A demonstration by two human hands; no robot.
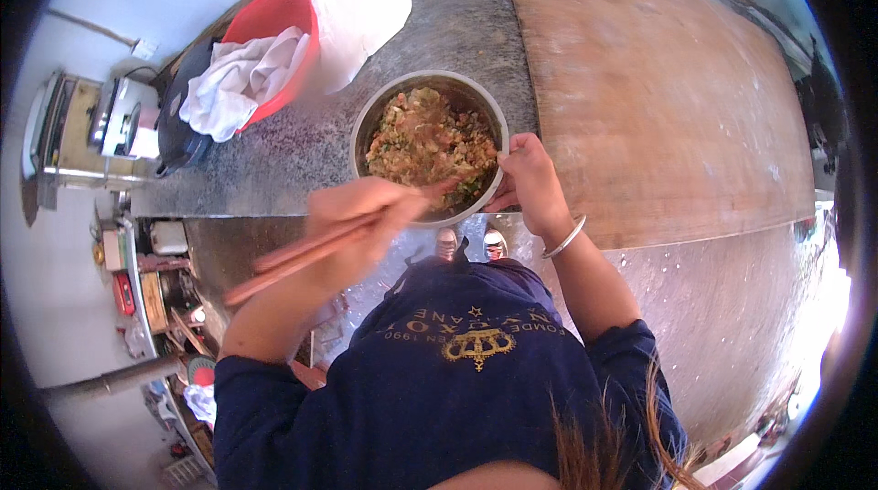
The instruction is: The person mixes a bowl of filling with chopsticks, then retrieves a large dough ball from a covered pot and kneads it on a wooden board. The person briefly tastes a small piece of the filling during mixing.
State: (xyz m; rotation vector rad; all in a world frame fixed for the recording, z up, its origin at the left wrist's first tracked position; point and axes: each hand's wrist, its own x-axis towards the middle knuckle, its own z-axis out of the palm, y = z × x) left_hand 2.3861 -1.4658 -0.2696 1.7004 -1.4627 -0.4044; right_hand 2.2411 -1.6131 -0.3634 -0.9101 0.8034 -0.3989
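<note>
My left hand (357, 229) is blurred and closed around a pair of reddish-brown chopsticks (302, 258). Their back ends point towards my left elbow, and the front ends reach over the near side of a round metal bowl (358, 140). A chopped, moist food mixture (432, 137) with green bits fills much of the bowl. On the right, my right hand (529, 178) grips the bowl's rim, thumb on top and fingers against the outer wall. The bowl is at the front edge of a grey speckled countertop (288, 171).
A large wooden board (665, 99) lies right of the bowl. Back left, a red plastic basin (267, 6) holds a whitish cloth (240, 75), beside a dark object (182, 106) and a white plastic bag (357, 17). Shelves with kitchen items (154, 284) stand at far left.
</note>
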